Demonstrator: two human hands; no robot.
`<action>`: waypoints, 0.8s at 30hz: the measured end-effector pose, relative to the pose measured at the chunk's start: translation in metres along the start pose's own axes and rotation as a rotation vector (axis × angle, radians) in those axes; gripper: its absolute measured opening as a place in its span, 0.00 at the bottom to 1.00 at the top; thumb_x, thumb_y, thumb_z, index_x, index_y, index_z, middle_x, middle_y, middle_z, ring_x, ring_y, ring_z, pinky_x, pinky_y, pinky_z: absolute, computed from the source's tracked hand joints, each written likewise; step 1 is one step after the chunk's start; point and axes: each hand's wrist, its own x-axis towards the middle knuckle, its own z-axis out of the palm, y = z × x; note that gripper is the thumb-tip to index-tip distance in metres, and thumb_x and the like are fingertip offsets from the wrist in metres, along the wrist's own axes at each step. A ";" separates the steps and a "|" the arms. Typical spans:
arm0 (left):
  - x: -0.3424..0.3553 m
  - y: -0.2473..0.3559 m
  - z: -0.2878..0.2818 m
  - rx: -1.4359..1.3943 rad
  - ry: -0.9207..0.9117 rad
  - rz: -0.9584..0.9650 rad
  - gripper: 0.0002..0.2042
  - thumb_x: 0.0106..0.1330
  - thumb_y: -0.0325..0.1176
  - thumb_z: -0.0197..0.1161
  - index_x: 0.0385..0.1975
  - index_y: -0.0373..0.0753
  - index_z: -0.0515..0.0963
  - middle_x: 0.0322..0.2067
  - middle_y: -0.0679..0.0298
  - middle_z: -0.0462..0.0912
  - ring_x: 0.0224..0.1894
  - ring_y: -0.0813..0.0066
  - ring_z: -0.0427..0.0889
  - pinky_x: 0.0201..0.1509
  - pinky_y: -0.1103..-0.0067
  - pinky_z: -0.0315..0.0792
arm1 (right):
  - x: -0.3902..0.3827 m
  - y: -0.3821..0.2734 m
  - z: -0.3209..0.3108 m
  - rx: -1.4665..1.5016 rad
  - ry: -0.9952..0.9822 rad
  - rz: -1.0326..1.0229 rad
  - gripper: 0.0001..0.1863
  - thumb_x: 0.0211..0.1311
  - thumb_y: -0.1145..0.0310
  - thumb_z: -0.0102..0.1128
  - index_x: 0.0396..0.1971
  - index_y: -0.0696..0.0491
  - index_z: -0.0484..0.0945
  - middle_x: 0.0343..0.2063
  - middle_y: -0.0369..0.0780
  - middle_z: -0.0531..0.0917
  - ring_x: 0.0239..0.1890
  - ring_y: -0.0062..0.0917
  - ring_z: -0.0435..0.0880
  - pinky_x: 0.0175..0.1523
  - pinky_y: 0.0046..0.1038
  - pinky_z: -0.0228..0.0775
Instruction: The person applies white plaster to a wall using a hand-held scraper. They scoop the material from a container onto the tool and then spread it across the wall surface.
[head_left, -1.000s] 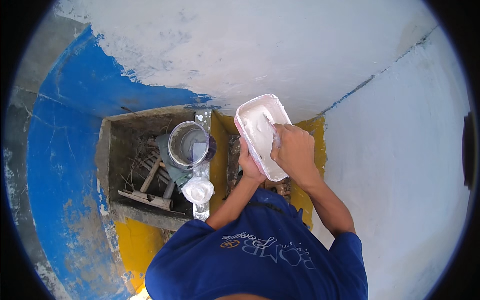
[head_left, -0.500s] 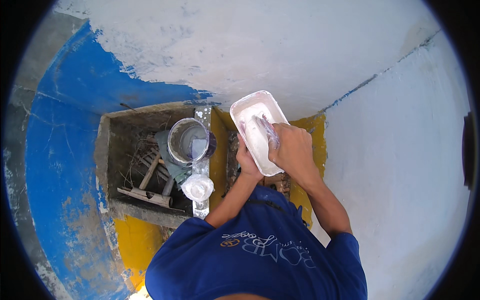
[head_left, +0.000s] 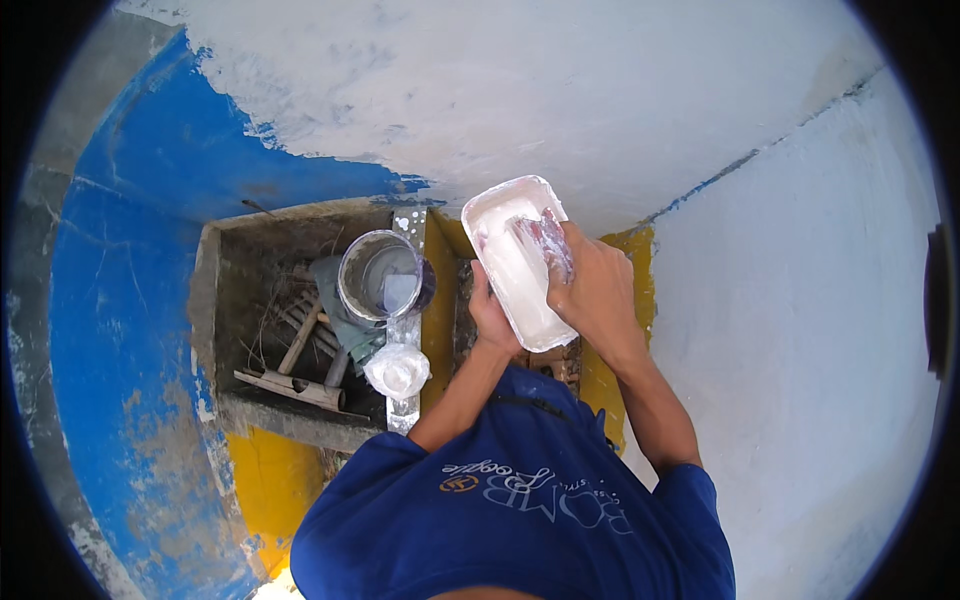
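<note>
My left hand (head_left: 490,315) grips the left side of a white rectangular tray (head_left: 500,210) of thick white paint or paste, tilted at an angle in front of me. My right hand (head_left: 598,295) is closed on a paint-smeared tool (head_left: 548,240), perhaps a spreader, whose working end is in the tray's white contents. Left of the tray, a dark round bucket (head_left: 424,285) with a pale flat piece inside stands on a paint-spotted board (head_left: 404,413). A crumpled white plastic-covered lump (head_left: 398,370) lies just below the bucket on that board.
A concrete recess (head_left: 212,300) at left holds bamboo pieces (head_left: 300,390), sticks and a green-grey cloth (head_left: 335,320). Beyond are a blue wall (head_left: 130,260), a patchy white wall (head_left: 500,90) and a white wall (head_left: 780,360) at right, with yellow-painted surfaces (head_left: 260,490) low down.
The tray has shifted slightly up and to the left. My right hand has turned the tool within the tray, showing more of its smeared surface, and moved slightly upward.
</note>
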 end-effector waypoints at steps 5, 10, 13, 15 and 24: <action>-0.004 -0.001 -0.010 0.009 0.123 0.007 0.30 0.75 0.56 0.38 0.70 0.44 0.59 0.64 0.58 0.68 0.64 0.61 0.70 0.69 0.62 0.65 | -0.005 0.002 0.015 0.014 -0.079 -0.043 0.15 0.53 0.73 0.57 0.40 0.64 0.75 0.24 0.55 0.81 0.27 0.53 0.81 0.35 0.50 0.71; -0.005 0.005 -0.006 0.047 0.116 0.059 0.29 0.76 0.54 0.40 0.69 0.43 0.60 0.61 0.58 0.71 0.61 0.62 0.73 0.66 0.63 0.67 | -0.006 -0.001 0.013 0.063 -0.015 -0.029 0.15 0.54 0.73 0.58 0.41 0.64 0.75 0.23 0.56 0.81 0.26 0.53 0.81 0.35 0.50 0.71; -0.004 0.006 -0.008 -0.018 0.075 0.060 0.28 0.75 0.53 0.41 0.68 0.42 0.60 0.61 0.58 0.71 0.61 0.63 0.73 0.66 0.64 0.68 | -0.007 -0.006 0.010 0.037 -0.004 -0.024 0.17 0.54 0.73 0.58 0.43 0.64 0.74 0.23 0.56 0.81 0.26 0.53 0.81 0.35 0.50 0.71; -0.005 0.008 -0.006 0.016 0.103 0.037 0.33 0.74 0.60 0.37 0.70 0.43 0.58 0.65 0.58 0.67 0.64 0.58 0.70 0.69 0.62 0.63 | -0.007 -0.008 0.011 0.052 0.046 -0.011 0.18 0.54 0.73 0.58 0.45 0.64 0.74 0.23 0.56 0.81 0.26 0.53 0.81 0.35 0.50 0.71; -0.008 0.015 -0.011 0.086 0.063 0.029 0.35 0.74 0.60 0.38 0.72 0.41 0.54 0.66 0.56 0.65 0.65 0.57 0.68 0.69 0.61 0.64 | -0.008 0.001 0.014 0.116 0.102 0.038 0.17 0.53 0.73 0.57 0.45 0.59 0.74 0.22 0.54 0.80 0.25 0.53 0.80 0.33 0.48 0.70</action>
